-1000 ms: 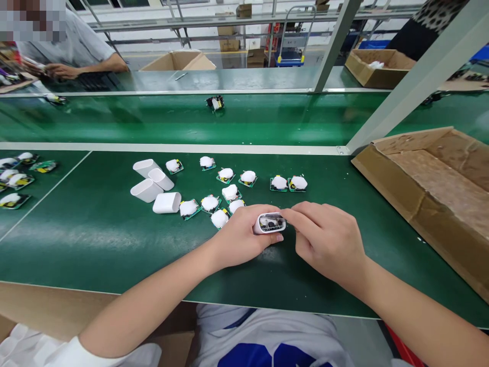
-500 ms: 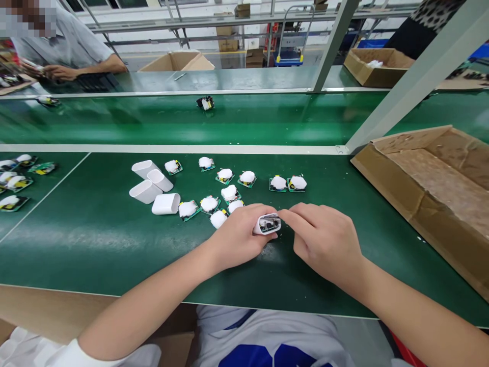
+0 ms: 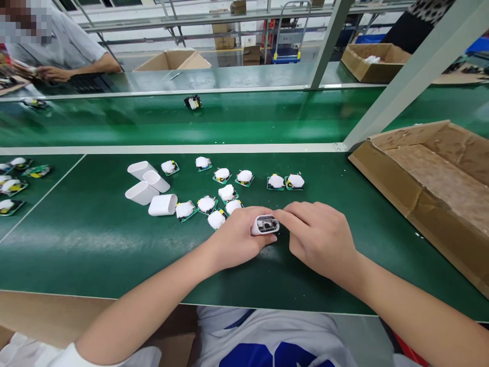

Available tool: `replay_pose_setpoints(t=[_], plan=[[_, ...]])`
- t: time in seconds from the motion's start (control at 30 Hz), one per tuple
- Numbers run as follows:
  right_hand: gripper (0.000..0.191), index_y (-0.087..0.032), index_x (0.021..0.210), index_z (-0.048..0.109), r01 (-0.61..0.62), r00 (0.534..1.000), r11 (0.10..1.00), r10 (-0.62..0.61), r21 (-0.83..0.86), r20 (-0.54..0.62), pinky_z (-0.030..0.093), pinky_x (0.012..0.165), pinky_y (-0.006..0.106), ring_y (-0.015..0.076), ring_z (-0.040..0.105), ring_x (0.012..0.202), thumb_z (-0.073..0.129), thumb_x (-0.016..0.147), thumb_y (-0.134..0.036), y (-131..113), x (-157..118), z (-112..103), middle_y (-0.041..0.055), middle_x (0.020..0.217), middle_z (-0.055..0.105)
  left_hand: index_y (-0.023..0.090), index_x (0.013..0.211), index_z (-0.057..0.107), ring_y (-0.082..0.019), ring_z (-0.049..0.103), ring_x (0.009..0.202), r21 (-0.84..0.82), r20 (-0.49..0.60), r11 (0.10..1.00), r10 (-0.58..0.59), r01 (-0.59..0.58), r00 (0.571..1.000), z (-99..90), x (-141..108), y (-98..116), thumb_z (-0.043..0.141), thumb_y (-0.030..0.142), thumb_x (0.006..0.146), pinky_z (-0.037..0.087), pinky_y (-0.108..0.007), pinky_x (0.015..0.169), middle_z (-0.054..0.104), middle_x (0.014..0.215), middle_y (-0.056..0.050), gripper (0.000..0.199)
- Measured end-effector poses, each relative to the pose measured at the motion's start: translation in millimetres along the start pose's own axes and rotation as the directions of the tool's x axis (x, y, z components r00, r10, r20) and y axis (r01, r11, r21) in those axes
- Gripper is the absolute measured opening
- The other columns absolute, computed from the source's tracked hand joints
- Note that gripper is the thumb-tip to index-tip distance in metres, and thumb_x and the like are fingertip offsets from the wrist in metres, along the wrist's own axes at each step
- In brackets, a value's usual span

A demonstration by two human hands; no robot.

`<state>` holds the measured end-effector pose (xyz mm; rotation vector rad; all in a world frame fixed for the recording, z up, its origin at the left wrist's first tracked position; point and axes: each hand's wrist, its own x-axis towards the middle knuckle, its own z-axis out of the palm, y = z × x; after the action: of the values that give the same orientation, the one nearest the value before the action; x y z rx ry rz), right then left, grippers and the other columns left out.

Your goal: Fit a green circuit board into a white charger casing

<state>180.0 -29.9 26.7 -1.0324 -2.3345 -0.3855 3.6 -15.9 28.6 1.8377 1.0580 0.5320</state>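
My left hand (image 3: 239, 238) is wrapped round a white plastic casing (image 3: 260, 225) with rounded ends. The casing's open end faces me, and a circuit board (image 3: 267, 224) shows inside it. At the casing's upper right rim rests the index fingertip of my right hand (image 3: 323, 242). The other right fingers are curled under, and whether anything is inside them is hidden. Just beyond my left hand lie several small circuit boards topped with white pads (image 3: 207, 204). To their left is a cluster of empty white casings (image 3: 162, 205), lying on their sides.
An open cardboard box (image 3: 412, 188) stands on the right of the green work surface (image 3: 95, 255). More boards (image 3: 11, 186) lie at far left. Behind a white rail (image 3: 171, 150), a green belt (image 3: 244, 122) carries a board (image 3: 193, 102). A co-worker (image 3: 64, 46) sits across.
The board on the far belt has shifted left. The camera view has moved slightly. Both hands keep nearly the same pose round the casing.
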Motion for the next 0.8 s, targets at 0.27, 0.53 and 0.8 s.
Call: replay_pose_setpoints(t=[0.27,0.53,0.8], plan=[[0.027,-0.014,0.081,0.065,0.023,0.998,1.0,-0.023,0.008,-0.052,0.024,0.056,0.03,0.0123,0.045,0.059,0.044,0.074,0.001,4.3,2.2,-4.9,0.0022,0.07,0.062,0.017,0.08,0.057,-0.009,0.046,0.063,-0.201,0.061,0.972,-0.113,0.123,0.992,-2.4,1.2,-0.8,0.066,0.017,0.071,0.037,-0.02,0.057,0.052,0.067,0.005,0.013],[0.028,-0.015,0.078,0.064,0.127,0.989,0.987,-0.119,-0.103,0.086,0.022,0.057,0.031,0.014,0.038,0.057,0.041,0.076,0.001,3.5,3.7,-3.4,0.0021,0.065,0.057,0.018,0.076,0.058,-0.011,0.05,0.062,0.049,0.018,0.999,-0.013,0.012,1.0,-1.1,2.3,-6.3,0.061,0.017,0.073,0.038,-0.022,0.055,0.057,0.067,0.004,0.004],[0.028,-0.014,0.083,0.064,-0.077,0.997,0.992,0.075,-0.105,-0.031,0.026,0.054,0.029,0.0132,0.048,0.061,0.042,0.075,0.002,9.2,4.2,-11.0,0.0026,0.073,0.062,0.02,0.095,0.06,-0.015,0.062,0.083,0.191,-0.211,0.973,0.172,-0.132,0.962,-2.7,3.9,-8.5,0.06,0.015,0.077,0.049,-0.026,0.074,0.067,0.092,-0.001,0.019]])
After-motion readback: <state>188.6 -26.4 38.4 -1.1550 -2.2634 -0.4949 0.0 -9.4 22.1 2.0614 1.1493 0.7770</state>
